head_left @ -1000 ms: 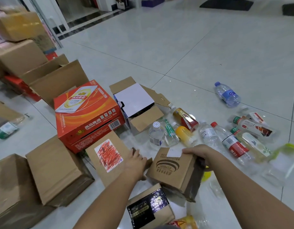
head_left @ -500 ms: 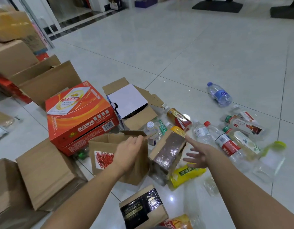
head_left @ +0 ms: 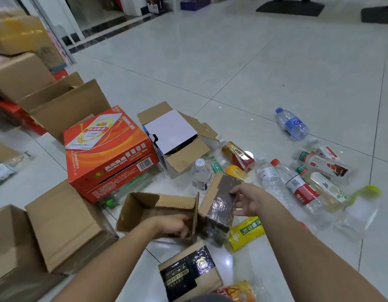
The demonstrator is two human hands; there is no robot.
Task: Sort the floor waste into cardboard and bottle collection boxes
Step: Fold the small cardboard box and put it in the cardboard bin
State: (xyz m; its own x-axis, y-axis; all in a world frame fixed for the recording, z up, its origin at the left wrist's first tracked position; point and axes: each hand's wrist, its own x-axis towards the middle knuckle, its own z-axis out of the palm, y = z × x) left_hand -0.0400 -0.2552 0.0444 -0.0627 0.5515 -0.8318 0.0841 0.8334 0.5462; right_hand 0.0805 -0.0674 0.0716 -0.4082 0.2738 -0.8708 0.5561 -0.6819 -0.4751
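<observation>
Evidently the cardboard step is in hand. The taped carton [head_left: 219, 205] stands tilted on the floor, its side against the raised flap of the open brown box [head_left: 145, 210]. The right hand [head_left: 248, 201] pinches the carton's upper end between thumb and fingers [head_left: 234, 190]. The left hand [head_left: 175, 225] reaches into the open box and grips the flap wall with curled fingers, their tips partly hidden behind the cardboard, seemingly to steady it.

The carton is not yet inside. The next move probably calls for lifting it over the flap and lowering it into the box while the left hand keeps the mouth wide. A yellow pack [head_left: 245, 232] lies touching the carton's foot, and a black-printed carton [head_left: 188, 273] sits nearer the person. Beyond these, an orange beer case [head_left: 110, 149] stands to the left. The loose bottles [head_left: 297, 188] are scattered to the right and still await sorting.
</observation>
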